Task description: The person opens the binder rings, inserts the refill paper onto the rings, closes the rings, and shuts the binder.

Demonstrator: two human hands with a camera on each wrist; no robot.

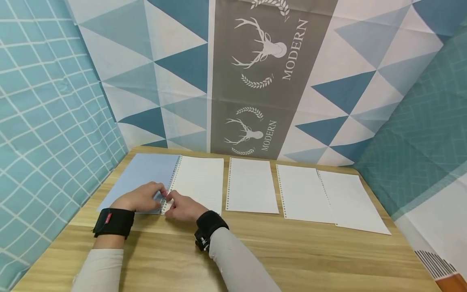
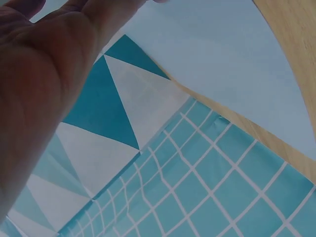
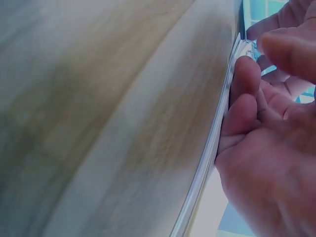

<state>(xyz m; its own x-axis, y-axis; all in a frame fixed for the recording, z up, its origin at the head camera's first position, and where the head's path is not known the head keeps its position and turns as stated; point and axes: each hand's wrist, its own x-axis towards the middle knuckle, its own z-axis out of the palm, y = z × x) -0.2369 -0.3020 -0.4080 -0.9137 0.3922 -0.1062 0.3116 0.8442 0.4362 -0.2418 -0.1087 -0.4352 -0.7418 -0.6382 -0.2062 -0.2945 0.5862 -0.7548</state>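
Note:
A loose-leaf notebook (image 1: 200, 178) lies open on the table, its pale blue cover (image 1: 146, 168) to the left and white lined sheets to the right. Clear binder rings (image 1: 176, 166) run between them. At the near end of the rings, my left hand (image 1: 140, 197) pinches the binding with thumb and forefinger. My right hand (image 1: 186, 208) meets it there from the right, fingers curled against the rings and the page edge. In the right wrist view, the right hand (image 3: 276, 148) rests its curled fingers along the notebook's near edge. The fingertips' exact contact is partly hidden.
Right of the notebook lies a loose punched sheet (image 1: 251, 186). Farther right are another punched sheet (image 1: 303, 194) and a third (image 1: 354, 202), their edges meeting. The wooden table (image 1: 310, 255) ends at a patterned cloth wall (image 1: 182, 81) behind and a blue checked cloth (image 1: 47, 121) at left.

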